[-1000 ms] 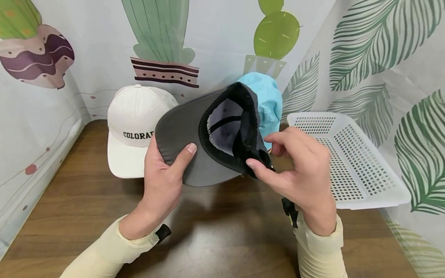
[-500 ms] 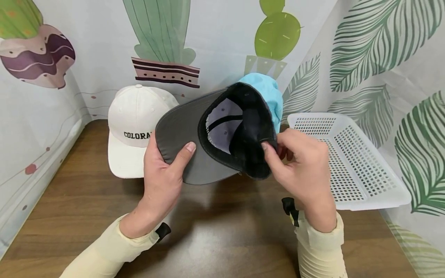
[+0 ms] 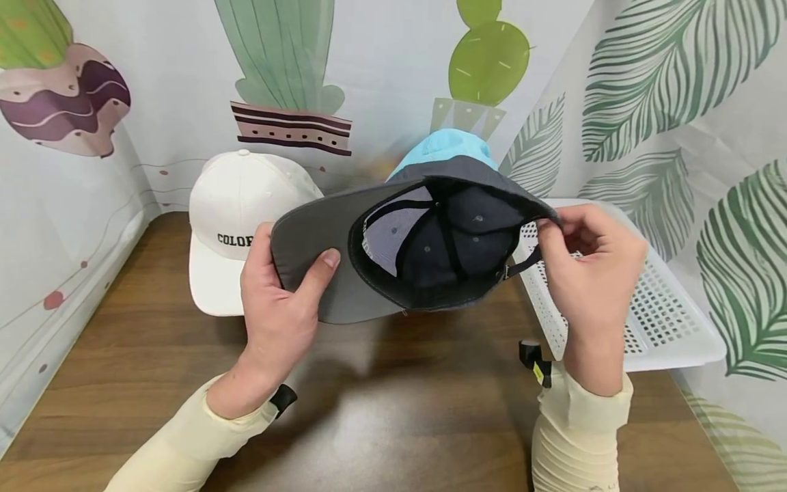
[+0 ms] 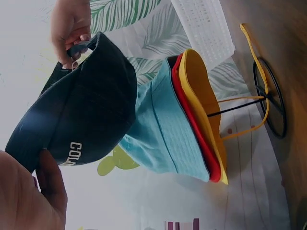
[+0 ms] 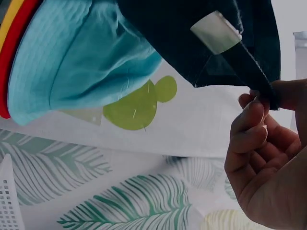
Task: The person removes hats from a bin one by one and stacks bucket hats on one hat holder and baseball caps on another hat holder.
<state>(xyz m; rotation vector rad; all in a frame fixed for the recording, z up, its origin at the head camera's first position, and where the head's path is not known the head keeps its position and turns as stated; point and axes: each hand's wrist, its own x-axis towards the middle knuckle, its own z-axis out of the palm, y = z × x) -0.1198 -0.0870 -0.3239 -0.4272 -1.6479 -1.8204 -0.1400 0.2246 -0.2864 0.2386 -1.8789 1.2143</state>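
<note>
A dark baseball cap [image 3: 479,232] is held up over the table, its inside facing the head camera. My left hand [image 3: 279,301] grips its grey brim [image 3: 313,232], thumb on the underside. At the cap's back, my right hand [image 3: 596,273] pinches between thumb and fingers; in the right wrist view, that grip is on the end of the back strap [image 5: 249,67], beside a metal buckle [image 5: 216,32]. White lettering [image 4: 75,152] shows on the cap's front. Behind it, a light blue bucket hat [image 4: 163,124] is partly hidden in the head view.
Red [image 4: 195,127] and yellow [image 4: 196,72] hats sit under the blue one on a wire stand [image 4: 235,107]. A white cap [image 3: 233,191] with black lettering stands at the left. At the right is a white perforated basket [image 3: 688,335]. Patterned cloth hangs behind the wooden table [image 3: 393,424].
My right hand has taken hold of the cap's back and moved right, drawing the folded crown out so its inside shows. My left hand has stayed on the brim.
</note>
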